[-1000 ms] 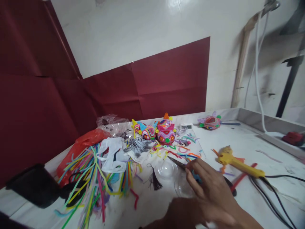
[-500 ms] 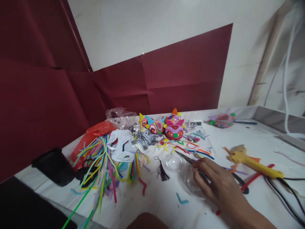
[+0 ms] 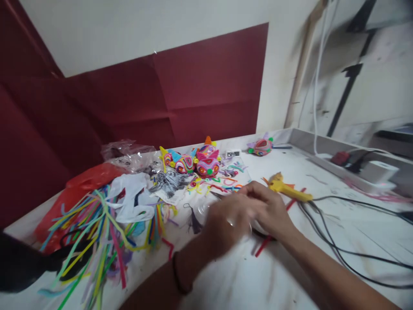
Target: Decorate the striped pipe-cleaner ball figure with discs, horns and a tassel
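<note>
Where hands (image 3: 248, 213) meet (blurred): clear dome (image 3: 206, 209) beneath.

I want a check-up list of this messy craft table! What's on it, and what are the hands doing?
Surface: white table, marked and stained.
Job's things: clear plastic dome under both hands; scissors tip pokes out beside it.
Clutter: fuzzy craft sticks, red bag, colourful figures, yellow glue gun.
Hands: left hand and right hand close together, blurred; grip unclear.
Cables: black cables trail right.
Surroundings: dark red paper on the wall.
</note>
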Action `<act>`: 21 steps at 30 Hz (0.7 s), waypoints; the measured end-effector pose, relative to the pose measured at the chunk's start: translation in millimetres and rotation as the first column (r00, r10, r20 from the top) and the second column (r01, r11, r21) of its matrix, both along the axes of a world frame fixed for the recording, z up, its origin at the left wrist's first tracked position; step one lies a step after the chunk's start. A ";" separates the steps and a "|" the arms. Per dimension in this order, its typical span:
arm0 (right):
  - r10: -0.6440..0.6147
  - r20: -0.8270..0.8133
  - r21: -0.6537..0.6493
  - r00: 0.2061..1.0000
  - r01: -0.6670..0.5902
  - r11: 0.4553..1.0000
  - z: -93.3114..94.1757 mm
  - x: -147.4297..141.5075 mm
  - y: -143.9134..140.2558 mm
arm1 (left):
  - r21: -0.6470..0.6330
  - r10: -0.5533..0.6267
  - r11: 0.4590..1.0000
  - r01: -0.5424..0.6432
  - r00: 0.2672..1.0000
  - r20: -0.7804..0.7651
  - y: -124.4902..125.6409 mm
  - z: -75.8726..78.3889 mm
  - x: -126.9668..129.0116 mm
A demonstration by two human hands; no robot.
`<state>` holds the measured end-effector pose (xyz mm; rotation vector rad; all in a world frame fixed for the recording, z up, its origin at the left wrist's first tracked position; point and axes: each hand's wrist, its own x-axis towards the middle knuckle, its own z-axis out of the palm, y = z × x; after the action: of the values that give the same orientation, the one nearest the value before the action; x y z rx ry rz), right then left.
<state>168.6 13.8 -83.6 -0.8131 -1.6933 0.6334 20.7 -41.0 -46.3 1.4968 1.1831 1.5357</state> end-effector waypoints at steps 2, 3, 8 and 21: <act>0.031 -0.116 -0.150 0.993 -0.048 0.988 4.0 -1.1 7.5 | 0.054 0.076 0.996 -0.074 0.996 -0.037 16.1 -4.4 -16.5; 0.047 -0.151 -0.186 0.987 -0.075 0.980 6.3 -3.1 10.5 | 0.049 0.113 0.993 -0.111 0.993 -0.036 23.9 -8.7 -23.7; 0.188 0.051 -0.044 0.981 -0.186 0.982 17.0 -19.1 16.6 | -0.068 -0.110 0.991 0.112 0.993 0.039 43.1 -31.6 -35.9; 0.151 0.157 0.279 0.976 -0.191 0.941 -6.2 -14.2 14.3 | -0.251 -0.247 0.919 0.303 0.941 0.231 39.2 -34.0 -33.4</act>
<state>154.3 28.1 -89.8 -0.5088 -1.9401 0.4366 -12.6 -1.9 -80.4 1.2315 0.9814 1.2319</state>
